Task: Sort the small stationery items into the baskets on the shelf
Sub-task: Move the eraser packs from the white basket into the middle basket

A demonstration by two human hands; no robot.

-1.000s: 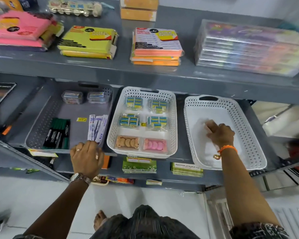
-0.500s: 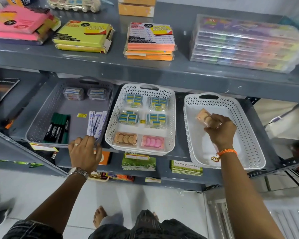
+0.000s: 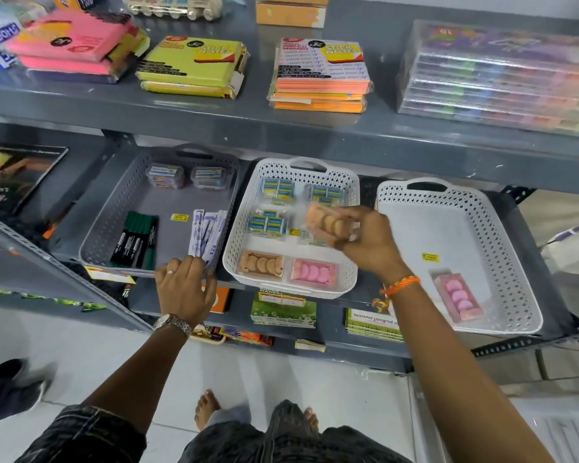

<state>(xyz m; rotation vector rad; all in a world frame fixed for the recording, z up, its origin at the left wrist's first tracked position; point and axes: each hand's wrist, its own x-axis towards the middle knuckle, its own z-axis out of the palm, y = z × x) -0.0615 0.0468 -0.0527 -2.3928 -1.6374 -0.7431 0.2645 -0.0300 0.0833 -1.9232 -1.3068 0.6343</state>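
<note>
Three baskets stand side by side on the middle shelf. My right hand [image 3: 365, 242] holds a small orange pack of round erasers [image 3: 328, 223] above the middle white basket [image 3: 238, 248], which holds several blue-yellow packs, an orange eraser pack [image 3: 261, 264] and a pink one [image 3: 313, 272]. The right white basket [image 3: 502, 248] holds a pink eraser pack [image 3: 457, 297] and a yellow tag. My left hand [image 3: 184, 285] grips the front rim of the grey basket [image 3: 114, 215], beside black-green markers [image 3: 136, 240] and white refill packets [image 3: 206, 235].
The upper shelf [image 3: 214, 128] overhangs the baskets and carries sticky-note stacks [image 3: 320, 75] and clear pen boxes [image 3: 502, 78]. Booklets lie on the shelf below the baskets. My bare feet stand on white floor tiles. Another person's dark shoe [image 3: 7, 392] is at the left.
My right hand lifted the orange eraser pack out of the right basket and carried it left over the middle basket, uncovering a pink pack there. My left hand stayed on the grey basket.
</note>
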